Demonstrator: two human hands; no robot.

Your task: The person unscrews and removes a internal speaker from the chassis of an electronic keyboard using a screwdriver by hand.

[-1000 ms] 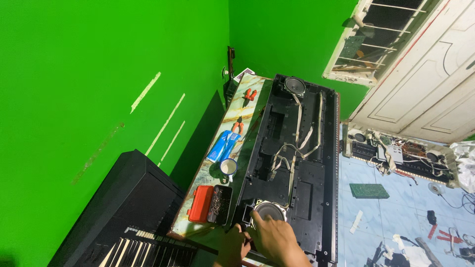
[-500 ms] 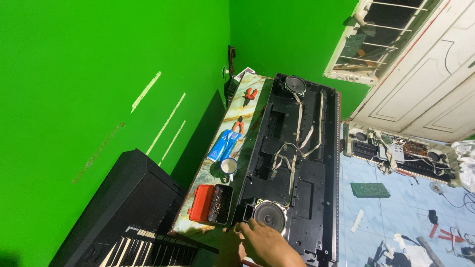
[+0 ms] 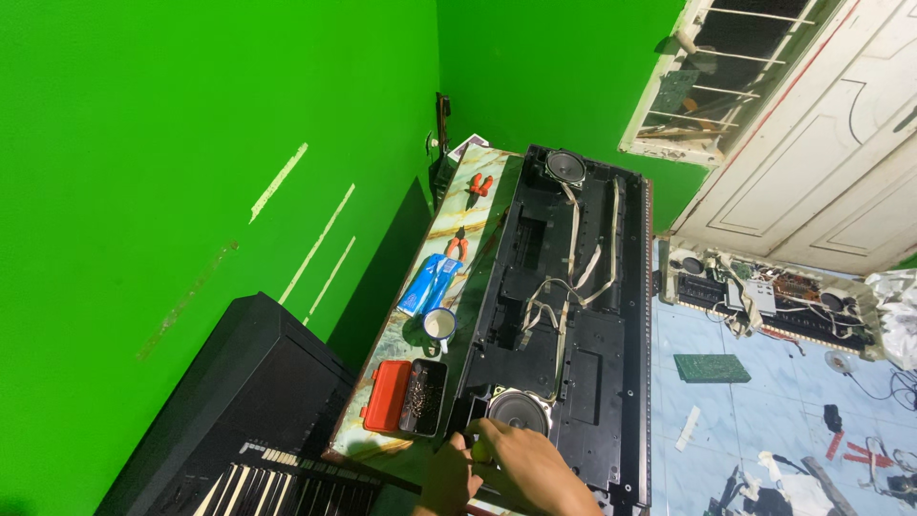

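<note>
**Head view: both hands at the near speaker of an opened keyboard shell**

Head view looked down a marble-patterned bench point(image 3: 482, 205) against a green wall; on it lay a black keyboard shell point(image 3: 583, 315), opened, with pale ribbon cables point(image 3: 564, 296) running along its middle; a round speaker point(image 3: 517, 411) sat at its near end and a second speaker point(image 3: 565, 167) at the far end. The right hand point(image 3: 525, 468) lay just below the near speaker, fingers curled over a small yellow-green object point(image 3: 480, 449), its kind not clear; half a second earlier this hand had covered the speaker's lower edge, and a second earlier most of the cone, so the speaker now showed almost whole. The left hand point(image 3: 449, 483) sat beside it at the shell's corner, fingers bent, grip not readable. Beside them stood a red case point(image 3: 389, 395), a tray of screws point(image 3: 423, 397), a white cup point(image 3: 439, 326) and a blue packet point(image 3: 430, 284).
</note>
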